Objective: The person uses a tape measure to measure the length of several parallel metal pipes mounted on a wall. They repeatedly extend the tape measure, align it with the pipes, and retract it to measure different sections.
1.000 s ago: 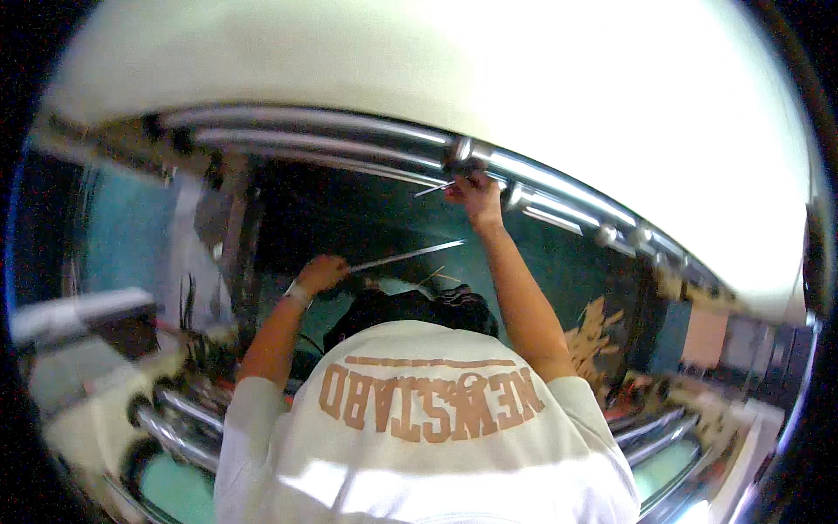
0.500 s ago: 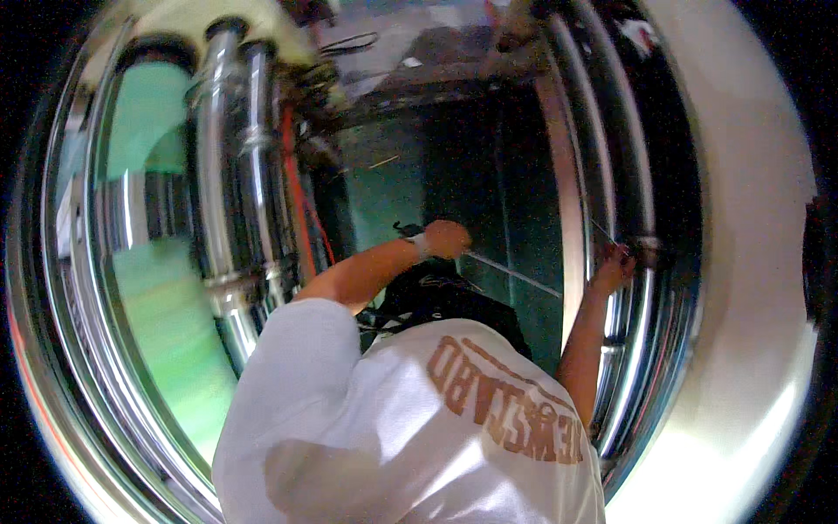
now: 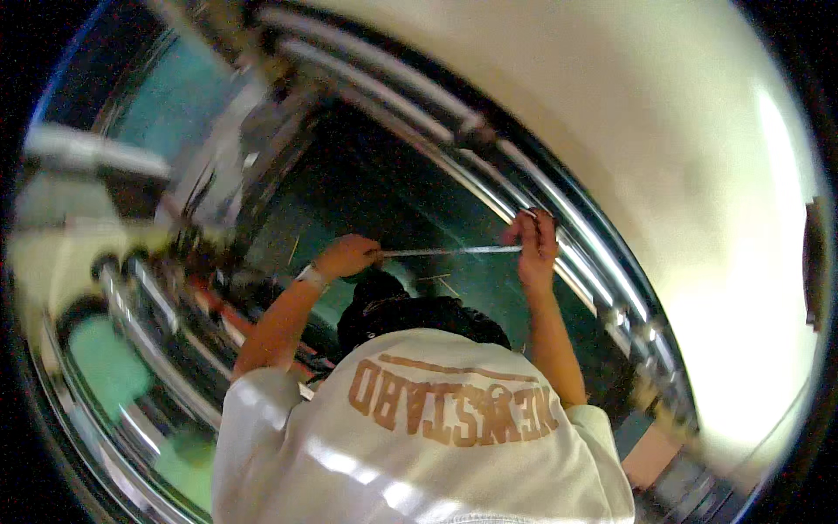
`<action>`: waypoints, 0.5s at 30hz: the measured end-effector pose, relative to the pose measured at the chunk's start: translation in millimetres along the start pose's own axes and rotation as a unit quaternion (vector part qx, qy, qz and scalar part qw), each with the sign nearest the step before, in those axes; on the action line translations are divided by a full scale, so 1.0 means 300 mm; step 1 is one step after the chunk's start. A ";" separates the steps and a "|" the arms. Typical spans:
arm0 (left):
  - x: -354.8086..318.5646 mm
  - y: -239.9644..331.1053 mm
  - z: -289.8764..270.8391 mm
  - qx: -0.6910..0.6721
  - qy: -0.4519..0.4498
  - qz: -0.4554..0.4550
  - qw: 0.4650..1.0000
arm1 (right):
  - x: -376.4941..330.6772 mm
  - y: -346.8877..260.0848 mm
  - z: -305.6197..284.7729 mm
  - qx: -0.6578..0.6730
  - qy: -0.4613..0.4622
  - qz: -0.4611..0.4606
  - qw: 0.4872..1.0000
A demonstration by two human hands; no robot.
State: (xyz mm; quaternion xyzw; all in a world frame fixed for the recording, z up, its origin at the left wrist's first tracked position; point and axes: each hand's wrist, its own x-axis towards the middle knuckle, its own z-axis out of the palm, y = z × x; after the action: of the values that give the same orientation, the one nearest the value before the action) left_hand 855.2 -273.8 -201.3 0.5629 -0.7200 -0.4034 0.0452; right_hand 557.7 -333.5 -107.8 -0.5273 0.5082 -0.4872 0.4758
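A thin, pale, straight strip (image 3: 449, 251) runs level between my two hands, above the dark green floor; whether it is a rod, a cord or a tape I cannot tell. My left hand (image 3: 347, 257), with a light band at its wrist, is closed round the strip's left end. At the other end my right hand (image 3: 534, 243) has its fingers bent and raised, with the strip meeting it near the palm. That hand is close beside the long shiny metal rollers (image 3: 524, 175) on the right. Exactly how the right fingers grip is hard to make out.
More metal rollers (image 3: 166, 332) and green drum-like surfaces (image 3: 109, 362) stand on the left, blurred. A pale wall-like panel (image 3: 663, 157) rises beyond the right rollers. Reddish tubing or cable (image 3: 223, 310) lies near my left forearm. Small straws (image 3: 447, 283) lie on the floor.
My view has turned, so the rollers now slant. My right hand has come away from the roller side and up level with the left; the strip now stretches straight between both hands.
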 end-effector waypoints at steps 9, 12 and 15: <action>0.248 0.521 -0.204 0.024 -0.049 0.212 0.976 | -0.294 0.081 -0.858 0.043 0.545 -0.027 0.837; 0.348 0.619 -0.173 0.009 -0.082 0.258 0.963 | -0.336 0.106 -0.943 0.131 0.541 -0.035 0.830; 0.479 0.719 -0.088 0.002 -0.111 0.281 0.953 | -0.340 0.128 -1.051 0.139 0.518 -0.080 0.840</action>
State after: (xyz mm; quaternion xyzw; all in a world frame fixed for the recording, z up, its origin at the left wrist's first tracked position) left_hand 649.9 -400.6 -103.1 0.2896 -0.8502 -0.4331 0.0751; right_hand 239.7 -234.8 -126.3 -0.1652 0.5630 -0.7915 0.1709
